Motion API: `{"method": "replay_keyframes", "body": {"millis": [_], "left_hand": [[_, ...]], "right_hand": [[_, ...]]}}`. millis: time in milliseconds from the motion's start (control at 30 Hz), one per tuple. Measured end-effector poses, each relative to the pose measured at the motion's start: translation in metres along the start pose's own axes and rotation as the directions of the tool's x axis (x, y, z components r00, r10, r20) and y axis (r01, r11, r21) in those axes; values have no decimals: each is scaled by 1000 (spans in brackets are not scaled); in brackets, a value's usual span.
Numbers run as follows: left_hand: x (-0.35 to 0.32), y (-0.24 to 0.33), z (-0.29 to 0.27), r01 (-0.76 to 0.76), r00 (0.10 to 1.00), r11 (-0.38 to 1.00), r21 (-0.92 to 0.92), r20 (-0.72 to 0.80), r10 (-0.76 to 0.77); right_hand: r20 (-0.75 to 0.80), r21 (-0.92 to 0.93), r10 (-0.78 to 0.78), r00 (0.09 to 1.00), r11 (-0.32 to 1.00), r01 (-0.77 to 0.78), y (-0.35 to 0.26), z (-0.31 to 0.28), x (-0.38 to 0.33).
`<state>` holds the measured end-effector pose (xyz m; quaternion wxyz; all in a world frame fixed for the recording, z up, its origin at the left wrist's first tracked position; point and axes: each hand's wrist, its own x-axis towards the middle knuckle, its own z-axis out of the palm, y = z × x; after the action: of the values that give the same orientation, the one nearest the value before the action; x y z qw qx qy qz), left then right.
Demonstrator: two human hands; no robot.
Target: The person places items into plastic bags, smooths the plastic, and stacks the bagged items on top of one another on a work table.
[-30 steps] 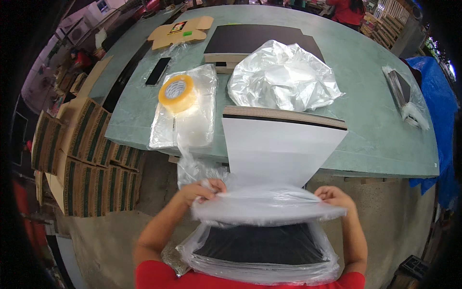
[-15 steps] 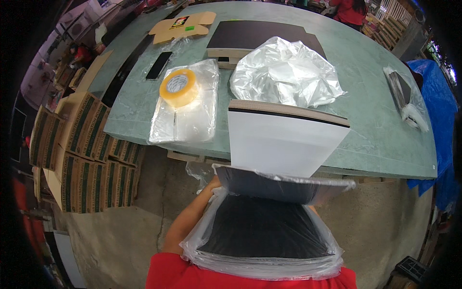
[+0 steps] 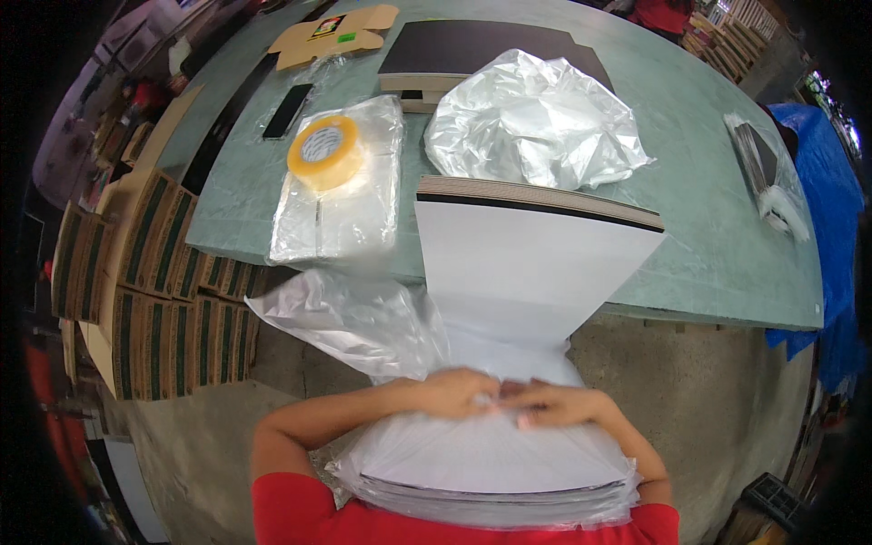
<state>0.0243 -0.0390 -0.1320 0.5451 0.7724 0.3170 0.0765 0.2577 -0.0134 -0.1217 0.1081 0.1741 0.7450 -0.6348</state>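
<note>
Both my hands meet at the middle, over a stack of white-faced boards wrapped in clear plastic [image 3: 490,459] that rests against my red shirt. My left hand [image 3: 454,392] lies on the plastic near the stack's far edge, its fingertips smeared by motion. My right hand [image 3: 559,402] comes in from the other side, fingers pointing left, also blurred. Whether either hand pinches the film cannot be seen. Beyond my left hand, a loose flap of clear plastic [image 3: 341,318] spreads out to the left. Just ahead stands a stack of white boards [image 3: 531,254] at the table's near edge.
On the green table [image 3: 699,245] lie a tape roll [image 3: 324,153] on flat plastic bags [image 3: 354,209], a phone [image 3: 288,111], a flat cardboard cutout [image 3: 331,38], dark boards [image 3: 490,50], a crumpled plastic bag [image 3: 540,123] and a wrapped bundle [image 3: 763,168]. Cartons [image 3: 163,300] stand left.
A dark board standing up in film has gone from view, and a white face now shows on top. Both hands have come over the stack. The loose plastic has spread out leftward.
</note>
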Motion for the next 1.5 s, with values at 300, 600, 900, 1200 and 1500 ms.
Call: {"method": "replay_keyframes", "body": {"millis": [300,600,900,1200,1500], "left_hand": [[83,7,-48,-208,765,977,-36,-628,140],[66,53,-91,-321,600,915,-245,-800,-4],[51,63,-106,-345,802,792,-504,-597,-30],[34,68,-117,-368,524,927,-71,-839,144],[31,71,-101,-346,674,917,-198,-733,96]], "right_hand": [[-496,408,182,849,912,42,4,-43,36],[-579,-24,-273,768,948,319,-35,-49,10],[-603,412,139,786,898,157,-42,-59,-7],[-664,584,175,727,728,358,-22,-49,-14],[-654,678,90,751,511,529,-43,-62,-12]]}}
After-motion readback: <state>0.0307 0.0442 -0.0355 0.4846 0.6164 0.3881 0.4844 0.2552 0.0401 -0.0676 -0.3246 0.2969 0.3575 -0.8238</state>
